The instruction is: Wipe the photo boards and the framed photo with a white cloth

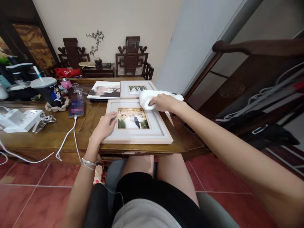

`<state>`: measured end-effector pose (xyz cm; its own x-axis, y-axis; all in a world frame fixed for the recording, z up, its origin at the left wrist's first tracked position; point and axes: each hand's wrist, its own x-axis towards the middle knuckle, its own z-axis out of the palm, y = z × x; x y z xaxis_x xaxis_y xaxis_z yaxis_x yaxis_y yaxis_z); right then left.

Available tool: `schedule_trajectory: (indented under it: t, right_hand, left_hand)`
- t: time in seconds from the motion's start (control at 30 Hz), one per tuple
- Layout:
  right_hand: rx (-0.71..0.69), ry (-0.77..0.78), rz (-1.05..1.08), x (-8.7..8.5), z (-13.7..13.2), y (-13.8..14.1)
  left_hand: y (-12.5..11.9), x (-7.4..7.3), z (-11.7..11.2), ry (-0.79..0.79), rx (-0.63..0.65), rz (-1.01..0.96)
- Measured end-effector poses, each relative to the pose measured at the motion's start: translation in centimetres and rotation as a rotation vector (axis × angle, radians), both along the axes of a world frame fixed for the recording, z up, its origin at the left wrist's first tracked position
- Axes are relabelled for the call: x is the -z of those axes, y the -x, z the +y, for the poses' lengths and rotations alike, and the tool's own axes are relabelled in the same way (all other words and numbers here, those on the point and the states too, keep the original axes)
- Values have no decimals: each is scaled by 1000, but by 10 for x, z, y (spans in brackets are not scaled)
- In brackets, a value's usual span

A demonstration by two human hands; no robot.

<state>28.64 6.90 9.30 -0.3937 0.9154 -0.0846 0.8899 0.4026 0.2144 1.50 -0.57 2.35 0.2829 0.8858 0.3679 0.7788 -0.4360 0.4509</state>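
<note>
A pale wooden picture frame (136, 141) with a photo in a white mount lies flat near the table's front edge. My right hand (163, 103) is closed round a bunched white cloth (148, 98), which covers the frame's far right corner. On the frame's left side rests my left hand (104, 125), fingers stretched out and holding nothing. Behind it lies a second picture frame (128, 83), partly hidden by the cloth. To that frame's left is a photo book (101, 90) with a white edge.
On the wooden table (95, 139) to the left are a plugged-in phone (77, 107), a dark lidded cup (51, 91) with a straw, and a white power strip (26, 120). Loose white cables hang over the front edge. A dark wooden chair (237, 79) stands at the right.
</note>
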Motion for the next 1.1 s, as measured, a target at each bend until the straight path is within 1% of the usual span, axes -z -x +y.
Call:
schedule_trajectory:
  t: [0.07, 0.13, 0.27, 0.37, 0.43, 0.47, 0.5, 0.57, 0.7, 0.8, 0.87, 0.97, 1.03, 1.1]
  right_hand:
    - [-33, 19, -23, 0, -9, -4]
    - [-75, 45, -43, -1, -24, -4]
    - [-137, 124, -43, -10, -70, -6]
    - [-169, 197, -24, -18, -106, -12]
    - [-170, 214, 0, -20, -119, -18]
    - [-168, 212, 19, -20, -121, -21]
    - [-163, 207, 44, -19, -120, -23]
    - [-155, 188, 93, -15, -107, -27]
    - [-167, 127, 154, -4, -60, -26]
    - [-104, 28, 142, 5, -28, -19]
    - [-84, -25, 143, 10, -14, -16]
    - [-127, -63, 169, 15, -13, -15]
    - [-164, -41, 172, 14, -26, -18]
    - [-208, 19, 170, 10, -48, -21]
  left_hand:
    - [0, 0, 0, 7, -4, 1]
    - [0, 1, 1, 10, -11, 2]
    - [0, 3, 3, 9, -25, 6]
    - [0, 3, 4, 12, -17, 17]
    - [0, 2, 3, 16, -11, 30]
    - [1, 2, 3, 17, -8, 39]
    - [1, 2, 3, 16, -4, 48]
    - [2, 1, 3, 13, 8, 65]
    - [3, 2, 4, 5, 28, 73]
    - [4, 1, 4, 3, 35, 61]
    - [5, 1, 4, 6, 29, 55]
    - [4, 1, 5, 4, 15, 50]
    - [4, 2, 6, -2, 8, 47]
    - [4, 4, 6, -6, 2, 45]
